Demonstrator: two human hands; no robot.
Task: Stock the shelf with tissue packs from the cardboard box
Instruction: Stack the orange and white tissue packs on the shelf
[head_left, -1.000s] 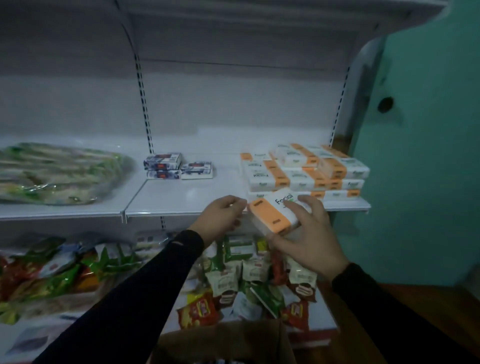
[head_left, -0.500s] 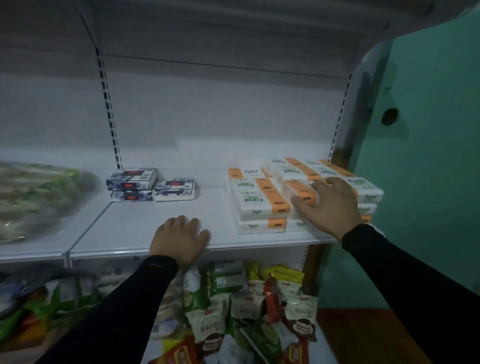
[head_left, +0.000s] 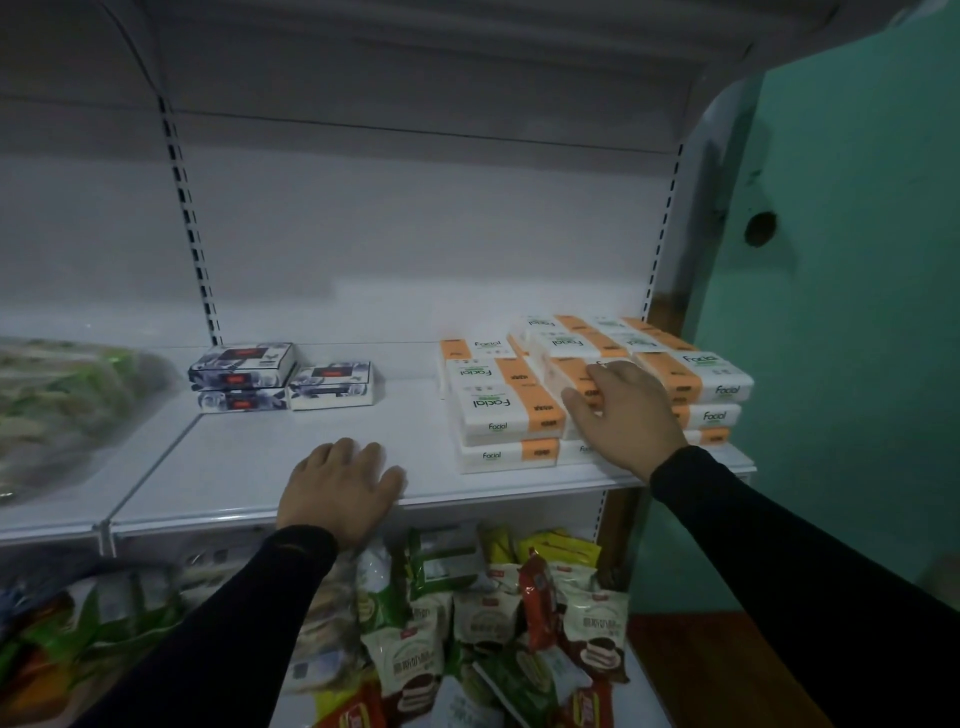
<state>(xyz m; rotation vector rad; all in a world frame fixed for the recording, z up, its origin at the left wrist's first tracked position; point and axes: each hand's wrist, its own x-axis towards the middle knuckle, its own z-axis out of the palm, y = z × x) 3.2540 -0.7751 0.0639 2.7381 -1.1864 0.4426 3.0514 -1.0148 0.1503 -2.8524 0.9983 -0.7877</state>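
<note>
The tissue packs (head_left: 592, 389), white with orange bands and the word "Facial", are stacked in several layers at the right end of the white shelf (head_left: 291, 452), at about three o'clock from the middle of the view. The stack is set close to the shelf's front lip, its right edge near the green wall (head_left: 852, 364).

The right hand (head_left: 628, 415) is laid flat on the top pack in the middle of the stack; its fingers are held straight and slightly spread, touching the wrapper without being curled round it. The left hand (head_left: 337, 488) is rested palm down on the shelf's front edge at about seven o'clock from the stack, well apart from it, with the fingers stretched forward and close together and nothing held. Both forearms are covered by black sleeves.

At nine o'clock from the stack, further back on the same shelf, three small blue-and-white patterned boxes (head_left: 280, 379) are seen, two stacked and one just beside them. At the far left, a clear bag of green-wrapped goods (head_left: 57, 405) is laid on the neighbouring shelf section. Below, at six o'clock, assorted snack packets (head_left: 467, 623) in green, white and red are piled on the lower shelf.
</note>
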